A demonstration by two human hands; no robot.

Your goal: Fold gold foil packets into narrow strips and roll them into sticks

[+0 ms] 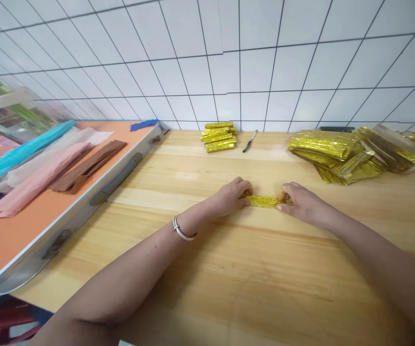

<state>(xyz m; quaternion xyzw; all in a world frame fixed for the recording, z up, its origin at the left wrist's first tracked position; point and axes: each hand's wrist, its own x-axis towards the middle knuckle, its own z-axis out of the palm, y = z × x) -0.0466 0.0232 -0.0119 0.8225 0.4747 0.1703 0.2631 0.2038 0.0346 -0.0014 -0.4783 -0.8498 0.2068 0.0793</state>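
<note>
A narrow strip of shiny gold foil [262, 201] lies stretched between my hands, low over the wooden table [207, 288]. My left hand [233, 196] pinches its left end with bent fingers. At the other end, my right hand [299, 202] grips the foil between thumb and curled fingers. Both ends of the strip are partly hidden by my fingers. Beyond my hands, near the wall, sits a small stack of rolled or folded gold foil pieces [219, 137]. A pen [250, 141] lies just right of that stack.
Flat gold foil packets [323, 146] are heaped at the back right, before a dark object [337, 129]. An orange-topped case [131, 166] with metal latches borders the left, bearing brown [88, 166], pink [38, 180] and turquoise [27, 149] material. The tiled wall [258, 62] closes off the back.
</note>
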